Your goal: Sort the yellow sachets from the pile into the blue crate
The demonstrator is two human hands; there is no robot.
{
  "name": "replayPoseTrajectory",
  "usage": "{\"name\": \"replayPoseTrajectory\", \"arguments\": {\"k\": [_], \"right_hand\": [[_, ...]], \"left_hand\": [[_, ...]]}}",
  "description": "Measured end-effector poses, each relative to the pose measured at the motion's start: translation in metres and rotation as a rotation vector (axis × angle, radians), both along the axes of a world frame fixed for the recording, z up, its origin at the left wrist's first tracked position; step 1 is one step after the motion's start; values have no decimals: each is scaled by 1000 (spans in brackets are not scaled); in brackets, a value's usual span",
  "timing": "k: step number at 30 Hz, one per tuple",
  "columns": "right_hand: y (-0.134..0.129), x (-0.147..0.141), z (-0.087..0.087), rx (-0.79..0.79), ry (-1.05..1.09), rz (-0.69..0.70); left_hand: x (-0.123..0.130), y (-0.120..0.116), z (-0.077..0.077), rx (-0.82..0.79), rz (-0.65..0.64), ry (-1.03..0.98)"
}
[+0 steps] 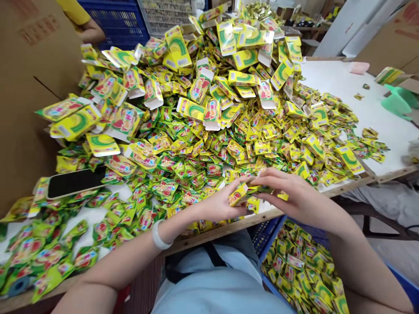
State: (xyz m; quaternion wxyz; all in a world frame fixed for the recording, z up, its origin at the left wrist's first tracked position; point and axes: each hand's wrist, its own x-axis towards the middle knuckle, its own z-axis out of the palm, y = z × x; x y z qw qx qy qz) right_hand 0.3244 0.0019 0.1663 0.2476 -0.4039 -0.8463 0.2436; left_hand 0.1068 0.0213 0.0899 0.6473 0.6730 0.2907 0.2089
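Note:
My left hand (225, 201) is closed around a small yellow candy box (238, 195), just above the table's front edge. The fingers of my right hand (288, 192) meet at the box's right end. Between them shows a yellow-green candy packet (262, 189), partly hidden by the fingers. Around both hands lies a big heap of candy packets (183, 170), green on the left and more yellow on the right. Several open candy boxes (212, 114) with white flaps rest on top of the heap.
A phone (77, 182) lies on packets at the left, beside a tall cardboard carton (26, 109). Below the table's wooden edge (347, 186), a blue crate (270, 244) holds filled yellow boxes. A green scoop (397, 101) sits far right. Another person's arm (91, 32) shows behind the carton.

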Motion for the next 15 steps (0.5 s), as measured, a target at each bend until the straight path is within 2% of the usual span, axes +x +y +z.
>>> {"name": "replayPoseTrajectory", "arguments": {"k": [3,5,8,10,11,13,15], "right_hand": [[-9,7,-16,63,138,-47],[-17,9,-29,44,175,19],[-30,8,-42,-170,141,183],[-36,10,-46,-291,113,226],[-36,14,-47,-304,112,205],[-31,29,-47,-216,122,71],[-17,57,-45,-22,123,-210]], "left_hand": [[-5,-2,4,40,-66,35],[-6,-7,6,74,-127,68],[-1,-14,5,94,-188,82],[6,-13,2,70,-214,85],[10,-10,0,59,-221,93],[16,3,-4,114,-206,121],[18,24,-8,313,-120,172]]}}
